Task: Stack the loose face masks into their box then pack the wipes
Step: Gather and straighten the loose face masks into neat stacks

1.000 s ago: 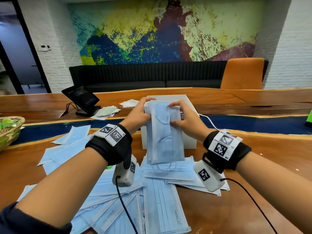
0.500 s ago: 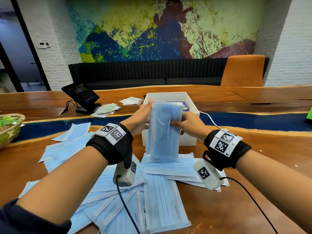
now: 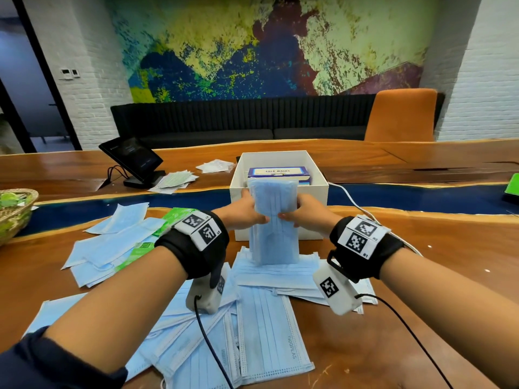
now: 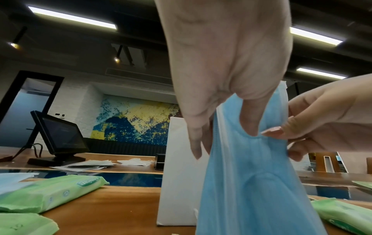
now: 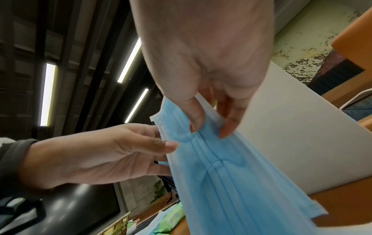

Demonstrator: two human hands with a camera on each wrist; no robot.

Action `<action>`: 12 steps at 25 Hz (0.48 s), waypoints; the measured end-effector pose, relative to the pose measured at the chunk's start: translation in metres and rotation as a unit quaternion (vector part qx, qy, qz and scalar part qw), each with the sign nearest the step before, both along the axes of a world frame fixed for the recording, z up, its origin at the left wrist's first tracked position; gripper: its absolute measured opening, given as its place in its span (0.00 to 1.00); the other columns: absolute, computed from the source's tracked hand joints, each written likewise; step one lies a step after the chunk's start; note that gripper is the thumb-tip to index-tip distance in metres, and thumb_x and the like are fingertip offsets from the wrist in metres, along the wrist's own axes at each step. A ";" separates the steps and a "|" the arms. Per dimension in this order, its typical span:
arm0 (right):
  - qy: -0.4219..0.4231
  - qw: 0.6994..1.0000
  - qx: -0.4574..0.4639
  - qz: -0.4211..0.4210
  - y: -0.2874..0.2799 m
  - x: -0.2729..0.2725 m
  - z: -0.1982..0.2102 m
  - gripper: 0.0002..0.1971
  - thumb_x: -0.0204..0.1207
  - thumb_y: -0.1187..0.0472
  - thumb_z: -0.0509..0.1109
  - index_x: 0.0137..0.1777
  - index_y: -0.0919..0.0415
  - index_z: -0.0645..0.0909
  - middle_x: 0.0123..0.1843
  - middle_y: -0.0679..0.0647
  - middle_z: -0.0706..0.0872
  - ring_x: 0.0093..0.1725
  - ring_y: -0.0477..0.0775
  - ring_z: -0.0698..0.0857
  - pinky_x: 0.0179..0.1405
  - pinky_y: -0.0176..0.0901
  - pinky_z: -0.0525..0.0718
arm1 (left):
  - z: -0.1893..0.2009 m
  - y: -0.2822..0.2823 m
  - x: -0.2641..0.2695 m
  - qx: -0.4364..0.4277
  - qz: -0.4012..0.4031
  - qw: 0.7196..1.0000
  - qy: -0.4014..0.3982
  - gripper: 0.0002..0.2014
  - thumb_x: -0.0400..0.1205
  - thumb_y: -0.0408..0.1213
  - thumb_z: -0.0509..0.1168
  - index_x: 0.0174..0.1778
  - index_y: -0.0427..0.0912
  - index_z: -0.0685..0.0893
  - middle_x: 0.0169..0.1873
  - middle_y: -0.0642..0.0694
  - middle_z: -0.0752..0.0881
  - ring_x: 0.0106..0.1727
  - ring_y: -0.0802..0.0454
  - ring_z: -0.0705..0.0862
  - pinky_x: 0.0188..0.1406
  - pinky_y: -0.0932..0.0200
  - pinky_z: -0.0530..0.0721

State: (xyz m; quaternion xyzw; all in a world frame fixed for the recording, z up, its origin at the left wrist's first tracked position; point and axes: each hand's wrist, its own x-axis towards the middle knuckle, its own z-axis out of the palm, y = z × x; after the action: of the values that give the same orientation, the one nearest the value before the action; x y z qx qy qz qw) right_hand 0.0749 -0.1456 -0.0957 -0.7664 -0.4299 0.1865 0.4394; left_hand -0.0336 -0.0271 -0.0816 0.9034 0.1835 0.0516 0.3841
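A stack of blue face masks point(image 3: 273, 220) stands on end in front of the white box point(image 3: 317, 220), its lower edge on the loose masks point(image 3: 269, 332) spread over the table. My left hand point(image 3: 247, 213) grips its left side and my right hand point(image 3: 302, 210) its right side, thumbs almost meeting on the front. The left wrist view shows the left hand point(image 4: 227, 127) pinching the stack point(image 4: 251, 182). In the right wrist view, the right hand point(image 5: 211, 124) pinches the stack point(image 5: 231, 174). A blue face-mask carton point(image 3: 278, 172) lies inside the white box. Green wipes packs point(image 3: 179, 214) point(image 4: 50, 192) lie to the left.
A tablet on a stand point(image 3: 132, 161) and paper sachets point(image 3: 174, 181) sit at the back left. A wicker basket point(image 3: 14, 211) is at the far left edge. A white cable point(image 3: 356, 203) runs right of the box. A green item point(image 3: 512, 188) lies far right.
Both hands have slid from the top of the mask stack down to its middle, thumbs now close together. The stack has settled slightly lower onto the loose masks.
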 end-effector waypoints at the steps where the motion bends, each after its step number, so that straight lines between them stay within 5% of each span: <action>1: 0.010 1.000 0.015 -0.003 0.001 0.000 0.000 0.20 0.78 0.65 0.68 0.69 0.64 0.74 0.64 0.62 0.82 0.56 0.56 0.82 0.46 0.41 0.83 | 0.000 0.001 0.001 0.010 0.005 1.000 -0.018 0.38 0.81 0.30 0.66 0.82 0.47 0.50 0.79 0.42 0.58 0.80 0.43 0.63 0.76 0.43 0.68; 4: 0.018 0.998 0.056 -0.017 0.000 -0.001 0.006 0.17 0.79 0.65 0.67 0.67 0.66 0.75 0.58 0.58 0.84 0.47 0.50 0.83 0.42 0.36 0.84 | 0.005 0.005 0.001 -0.024 0.029 0.996 -0.077 0.30 0.81 0.32 0.65 0.77 0.43 0.60 0.67 0.45 0.75 0.68 0.48 0.76 0.57 0.52 0.84; 6: 0.030 0.996 0.083 -0.024 -0.003 -0.002 0.009 0.17 0.78 0.65 0.68 0.66 0.67 0.77 0.57 0.57 0.84 0.49 0.51 0.85 0.41 0.37 0.86 | 0.010 0.007 -0.003 -0.035 0.046 0.995 -0.082 0.23 0.81 0.34 0.65 0.71 0.41 0.69 0.56 0.48 0.79 0.58 0.53 0.79 0.42 0.64 0.83; 9: 0.028 0.993 0.118 -0.010 -0.008 -0.005 0.011 0.16 0.78 0.65 0.69 0.65 0.65 0.76 0.60 0.60 0.84 0.52 0.52 0.84 0.41 0.35 0.88 | 0.009 0.010 -0.009 -0.027 0.046 0.998 -0.028 0.21 0.80 0.36 0.67 0.69 0.40 0.73 0.56 0.45 0.81 0.55 0.51 0.81 0.40 0.63 0.83; 12: -0.041 0.997 0.066 -0.022 -0.009 -0.011 0.005 0.20 0.79 0.60 0.67 0.69 0.60 0.69 0.51 0.56 0.83 0.47 0.52 0.83 0.41 0.42 0.86 | 0.010 0.015 -0.014 0.029 0.051 0.997 0.044 0.20 0.78 0.34 0.69 0.66 0.39 0.75 0.59 0.39 0.82 0.55 0.46 0.82 0.42 0.58 0.85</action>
State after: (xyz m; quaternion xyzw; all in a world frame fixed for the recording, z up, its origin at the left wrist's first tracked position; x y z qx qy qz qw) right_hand 0.0636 -0.1546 -0.0910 -0.7520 -0.4420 0.1167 0.4748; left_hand -0.0476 -0.0117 -0.0716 0.9051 0.2442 0.0367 0.3461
